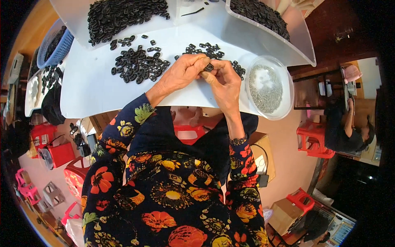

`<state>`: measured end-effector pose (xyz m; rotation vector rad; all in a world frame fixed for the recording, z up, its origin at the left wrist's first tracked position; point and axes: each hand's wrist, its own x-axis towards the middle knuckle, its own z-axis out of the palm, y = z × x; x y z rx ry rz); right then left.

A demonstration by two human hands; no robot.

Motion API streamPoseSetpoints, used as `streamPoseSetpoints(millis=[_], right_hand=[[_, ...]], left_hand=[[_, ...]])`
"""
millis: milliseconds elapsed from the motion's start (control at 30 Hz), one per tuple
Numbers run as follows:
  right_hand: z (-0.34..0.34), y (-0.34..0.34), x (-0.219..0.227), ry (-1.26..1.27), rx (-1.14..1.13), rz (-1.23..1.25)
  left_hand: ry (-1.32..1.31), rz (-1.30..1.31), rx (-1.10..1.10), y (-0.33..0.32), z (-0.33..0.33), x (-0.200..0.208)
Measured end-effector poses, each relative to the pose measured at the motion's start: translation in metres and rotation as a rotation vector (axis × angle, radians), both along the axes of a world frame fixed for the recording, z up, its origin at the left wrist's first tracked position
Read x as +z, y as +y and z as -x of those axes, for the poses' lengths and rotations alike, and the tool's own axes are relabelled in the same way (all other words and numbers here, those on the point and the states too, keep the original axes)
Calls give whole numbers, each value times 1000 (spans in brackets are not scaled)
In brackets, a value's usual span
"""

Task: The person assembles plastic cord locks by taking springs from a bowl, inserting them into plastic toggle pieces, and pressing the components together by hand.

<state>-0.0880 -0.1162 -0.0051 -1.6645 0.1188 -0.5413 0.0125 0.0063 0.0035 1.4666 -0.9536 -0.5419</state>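
Observation:
Close together over the white table point(92, 90), both of my hands are closed around one small black oval plastic piece point(209, 67) with holes in it. My left hand point(183, 74) grips it from the left, and its fingertips hide part of the piece. From the right, my right hand point(227, 84) pinches it between thumb and fingers. Left of my hands lies a loose pile of black oval pieces point(138, 66). Just beyond my fingers is a second pile of small black pieces point(204, 49). A round clear tub point(289, 96) of thin silvery metal pins point(266, 96) stands to the right.
Two translucent bins heaped with black parts point(123, 18) point(261, 18) stand at the table's far side. A blue basket point(62, 47) is at far left. Red stools point(314, 140) stand around. Another person in dark clothes point(345, 129) sits at far right.

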Motion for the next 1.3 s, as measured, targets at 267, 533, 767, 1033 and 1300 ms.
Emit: streamPoseSetpoints(millis=[267,533,767,1033,1300], right_hand=[[1,-1,10,13,45,-59],[-1,-2,5,2,49,-96],[-1,2,6,3,36,-108],[-3,1,22,-7,-117,-7],[-60,-65,105,-236,-282,-237]], left_hand=[[36,-22,0,0,1,2],[97,15,-10,-3,1,0],[122,28,1,2,4,6],[9,95,140,8,13,7],[33,11,103,34,35,6]])
